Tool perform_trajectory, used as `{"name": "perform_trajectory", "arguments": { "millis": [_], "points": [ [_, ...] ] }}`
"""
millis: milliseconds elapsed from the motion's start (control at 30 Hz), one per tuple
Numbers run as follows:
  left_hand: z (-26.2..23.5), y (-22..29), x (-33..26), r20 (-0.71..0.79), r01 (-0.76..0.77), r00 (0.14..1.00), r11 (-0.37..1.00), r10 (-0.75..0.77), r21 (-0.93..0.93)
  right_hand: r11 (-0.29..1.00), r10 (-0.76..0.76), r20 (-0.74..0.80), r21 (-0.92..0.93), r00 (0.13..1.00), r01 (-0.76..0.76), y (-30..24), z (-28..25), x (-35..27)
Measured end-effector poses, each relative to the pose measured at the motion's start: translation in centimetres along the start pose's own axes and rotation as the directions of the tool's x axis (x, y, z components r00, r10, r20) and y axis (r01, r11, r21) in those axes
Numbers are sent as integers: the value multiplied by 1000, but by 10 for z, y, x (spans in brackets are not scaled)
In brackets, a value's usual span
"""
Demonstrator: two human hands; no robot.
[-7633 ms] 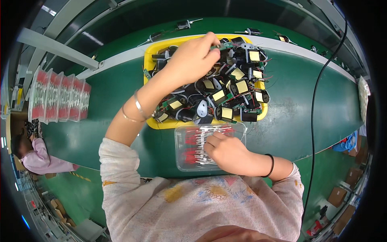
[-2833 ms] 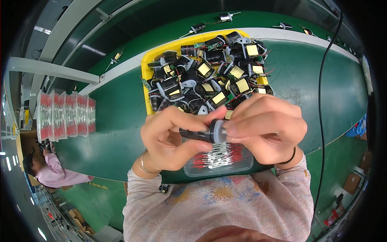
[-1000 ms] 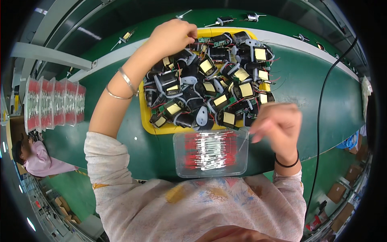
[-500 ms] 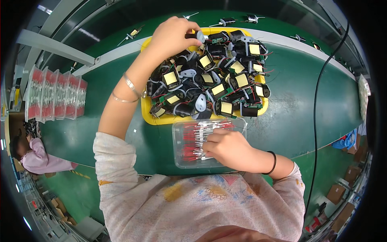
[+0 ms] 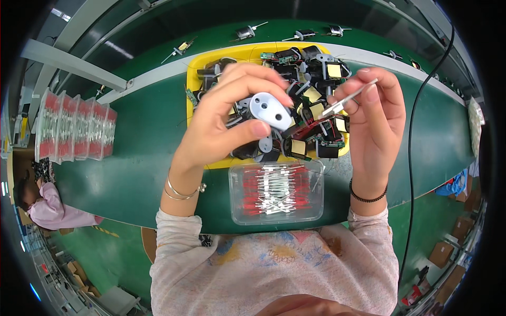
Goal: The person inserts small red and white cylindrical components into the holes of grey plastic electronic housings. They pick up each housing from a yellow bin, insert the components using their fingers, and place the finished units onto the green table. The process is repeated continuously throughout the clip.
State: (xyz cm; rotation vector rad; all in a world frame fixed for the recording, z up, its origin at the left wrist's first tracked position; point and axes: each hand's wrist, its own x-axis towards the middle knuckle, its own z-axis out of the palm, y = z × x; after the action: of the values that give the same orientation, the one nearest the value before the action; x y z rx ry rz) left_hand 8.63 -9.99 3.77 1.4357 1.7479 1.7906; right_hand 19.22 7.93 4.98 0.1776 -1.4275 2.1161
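My left hand (image 5: pixel 213 118) is closed round a small device with a light grey, oval, holed end cap (image 5: pixel 270 110); its body is mostly hidden by my fingers. My right hand (image 5: pixel 380 118) pinches a thin wire lead (image 5: pixel 345 100) with a white connector and red wires, pointing toward that device. Below both hands lies a yellow tray (image 5: pixel 216 164) heaped with black motor-like units (image 5: pixel 327 150) bearing yellow pads, green circuit boards and grey caps. Nearer to me sits a clear plastic box (image 5: pixel 237 210) of red-and-white wire leads (image 5: pixel 276 187).
Stacked clear boxes (image 5: pixel 76 126) of similar leads stand at the left of the green table (image 5: pixel 142 152). A black cable (image 5: pixel 412 137) hangs down on the right. Beyond a pale rail, several units (image 5: pixel 303 35) lie on a green surface. Another person (image 5: pixel 52 208) sits far left.
My left hand has drawn a unit back from the tray's far edge, its cap now facing up. My right hand has risen from the clear box with a wire lead.
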Motion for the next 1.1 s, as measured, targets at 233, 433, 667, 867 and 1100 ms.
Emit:
{"name": "perform_trajectory", "arguments": {
  "millis": [233,433,667,867,1100],
  "points": [
    [14,-2,-2,123,-58,991,998,54,24,991,-42,7,-124,999,42,10,-3,2],
    [19,0,0,158,-30,987,999,27,12,986,-50,73,-154,996,61,13,-4,1],
    [21,5,-3,85,55,995,994,-46,-96,980,39,137,-198,990,-11,3,9,3],
    [15,7,-2,124,-75,990,992,63,97,928,-95,364,-304,926,215,4,-12,7],
    [26,10,-6,-63,-41,997,990,50,135,864,-351,122,-341,928,371,-16,1,-9]
  ]
}}
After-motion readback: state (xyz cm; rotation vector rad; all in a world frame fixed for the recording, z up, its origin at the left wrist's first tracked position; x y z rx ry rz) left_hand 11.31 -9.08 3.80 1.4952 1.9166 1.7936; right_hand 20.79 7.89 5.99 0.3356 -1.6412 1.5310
